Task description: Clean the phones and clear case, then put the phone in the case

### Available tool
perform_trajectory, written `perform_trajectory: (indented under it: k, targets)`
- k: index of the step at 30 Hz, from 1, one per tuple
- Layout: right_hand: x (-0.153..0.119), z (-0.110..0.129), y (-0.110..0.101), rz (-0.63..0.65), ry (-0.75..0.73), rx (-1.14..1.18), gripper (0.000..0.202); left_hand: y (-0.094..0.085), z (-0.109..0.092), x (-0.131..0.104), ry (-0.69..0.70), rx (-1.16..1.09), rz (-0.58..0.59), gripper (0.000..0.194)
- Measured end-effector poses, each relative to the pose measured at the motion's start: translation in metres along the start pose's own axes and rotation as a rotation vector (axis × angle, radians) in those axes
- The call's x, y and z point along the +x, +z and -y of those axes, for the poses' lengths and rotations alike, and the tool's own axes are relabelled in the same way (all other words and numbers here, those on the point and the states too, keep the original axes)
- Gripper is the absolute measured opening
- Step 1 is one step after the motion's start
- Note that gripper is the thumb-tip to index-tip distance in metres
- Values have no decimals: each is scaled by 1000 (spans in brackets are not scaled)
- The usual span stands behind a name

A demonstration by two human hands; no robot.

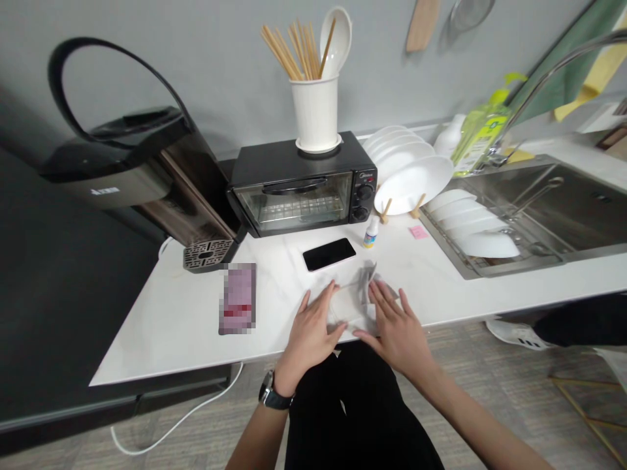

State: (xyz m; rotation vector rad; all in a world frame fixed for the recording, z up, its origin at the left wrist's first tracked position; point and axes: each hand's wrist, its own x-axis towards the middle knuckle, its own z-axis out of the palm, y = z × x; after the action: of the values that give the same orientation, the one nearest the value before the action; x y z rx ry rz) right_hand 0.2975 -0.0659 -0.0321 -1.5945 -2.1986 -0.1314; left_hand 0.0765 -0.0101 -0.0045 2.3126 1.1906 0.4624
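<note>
Near the counter's front edge lies a thin, pale, see-through sheet [345,303], its right part crumpled and folded up, blurred in places. My left hand [313,326] rests at the sheet's left side, fingers apart, with a watch on the wrist. On the crumpled part presses my right hand [396,326], its fingers stretched out and the thumb spread. A black-screened phone [329,254] lies flat just behind the sheet. Right of the phone stands a small white bottle [371,233] with a coloured label.
A black toaster oven [304,189] bears a white cup [317,114] of chopsticks. At left are a dark drink machine [147,156] and a blurred-out purple item [238,299]. White plates [416,179], a pink note [418,232] and a sink [563,196] are right. A person's shoe [516,333] shows below.
</note>
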Motion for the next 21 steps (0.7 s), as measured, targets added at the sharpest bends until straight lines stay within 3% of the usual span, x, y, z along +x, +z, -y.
perform_trajectory:
  k: [3,5,11,15,18,21]
  targets:
    - [2,29,6,60,-145,102,89,-2,2,-2,-19,41,17,89]
    - [8,36,9,70,-169,124,83,-6,5,-5,-41,76,17,86]
    - [11,-7,7,-61,39,-5,79,-18,14,-8,-42,92,31,75]
    - [15,21,15,4,-70,94,90,-19,18,0,-7,63,82,90]
    - [27,48,20,62,-193,219,82,-18,22,4,-25,75,87,112]
    - [28,40,15,59,-207,245,65,-18,23,3,-32,81,79,116]
